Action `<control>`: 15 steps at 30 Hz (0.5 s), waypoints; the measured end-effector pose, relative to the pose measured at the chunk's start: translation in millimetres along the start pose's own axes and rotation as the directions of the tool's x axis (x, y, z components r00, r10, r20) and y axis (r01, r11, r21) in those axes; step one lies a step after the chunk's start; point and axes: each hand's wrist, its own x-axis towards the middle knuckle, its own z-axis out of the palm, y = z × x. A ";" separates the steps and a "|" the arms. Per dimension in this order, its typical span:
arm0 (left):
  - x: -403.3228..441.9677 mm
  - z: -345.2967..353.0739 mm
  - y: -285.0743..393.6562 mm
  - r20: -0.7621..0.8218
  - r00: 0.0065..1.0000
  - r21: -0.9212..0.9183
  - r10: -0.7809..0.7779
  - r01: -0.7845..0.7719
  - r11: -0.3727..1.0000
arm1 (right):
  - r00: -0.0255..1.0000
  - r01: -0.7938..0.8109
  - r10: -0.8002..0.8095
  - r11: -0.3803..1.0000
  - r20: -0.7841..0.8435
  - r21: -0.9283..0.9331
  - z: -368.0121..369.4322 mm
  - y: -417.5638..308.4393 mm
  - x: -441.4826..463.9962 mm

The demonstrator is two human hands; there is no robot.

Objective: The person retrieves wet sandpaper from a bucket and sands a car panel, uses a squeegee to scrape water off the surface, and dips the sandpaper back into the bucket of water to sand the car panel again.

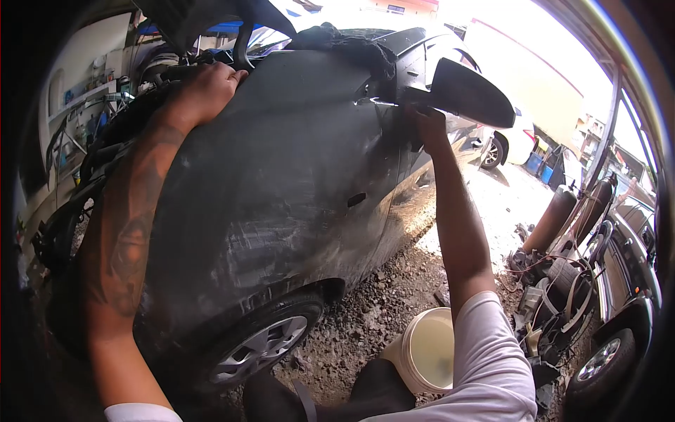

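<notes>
A dark grey car fender (281, 162) with pale scuffs and dusty smears fills the middle of the view. My left hand (209, 91) is closed at the fender's upper edge beside the open engine bay; whatever its curled fingers hold is hidden. Over on the right, my right hand (427, 125) is raised just below the black side mirror (471, 91), close to the front of the door. Its fingers are in shadow and mostly hidden. A black cloth (344, 48) lies bunched at the base of the windscreen.
Below the fender is the front wheel (271, 341), on gravel (365, 302). A whitish bucket (415, 352) stands by my legs. To the right are gas cylinders (554, 218), tangled hoses, scrap parts and another dark vehicle (622, 267). The raised hood (211, 17) overhangs the upper left.
</notes>
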 end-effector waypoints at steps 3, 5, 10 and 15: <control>-0.9 -2.0 0.3 -0.012 1.000 0.016 -0.017 0.017 1.000 | 0.991 0.135 -0.135 0.989 -0.007 0.053 1.4 -3.2 3.6; 0.8 -3.9 -1.5 -0.008 1.000 0.018 -0.012 0.012 1.000 | 0.995 0.065 -0.067 0.998 0.079 0.028 -2.7 -8.4 -3.8; -2.8 -1.1 2.1 -0.040 0.999 -0.021 -0.006 0.005 1.000 | 0.984 0.177 -0.162 0.861 0.072 -0.477 -43.9 -22.8 -17.1; -1.8 -4.2 3.3 -0.013 1.000 -0.078 -0.004 0.002 0.997 | 0.996 -0.072 0.064 0.985 -0.059 -0.159 -99.4 -4.0 -66.7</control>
